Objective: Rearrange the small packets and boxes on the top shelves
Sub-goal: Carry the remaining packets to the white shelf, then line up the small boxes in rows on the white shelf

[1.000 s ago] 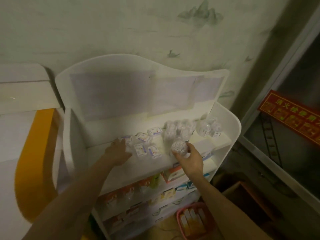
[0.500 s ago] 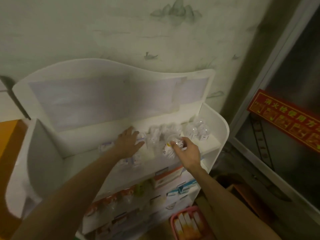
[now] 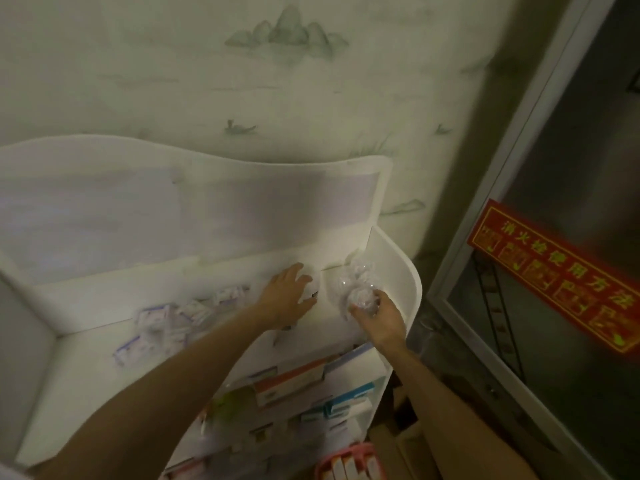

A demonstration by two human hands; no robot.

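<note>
A white display rack (image 3: 408, 282) stands against the wall. On its top shelf, several small white packets with blue edging (image 3: 162, 323) lie scattered at the left. Several clear round plastic containers (image 3: 356, 275) are bunched in the right corner. My left hand (image 3: 287, 296) lies flat, fingers spread, on the shelf just left of those containers, over a small item I cannot make out. My right hand (image 3: 381, 320) grips one clear round container (image 3: 363, 299) at the front of the bunch. The picture is blurred.
Lower shelves hold coloured boxes (image 3: 291, 379). A pink basket (image 3: 349, 462) with packets sits on the floor below. A metal-framed glass cabinet with a red sign (image 3: 554, 278) stands to the right, and cardboard (image 3: 408, 441) lies beside the rack.
Both hands have shifted right along the top shelf. The left hand left the blue-edged packets and now lies near the clear containers. The right hand still holds a clear container, now in the right corner.
</note>
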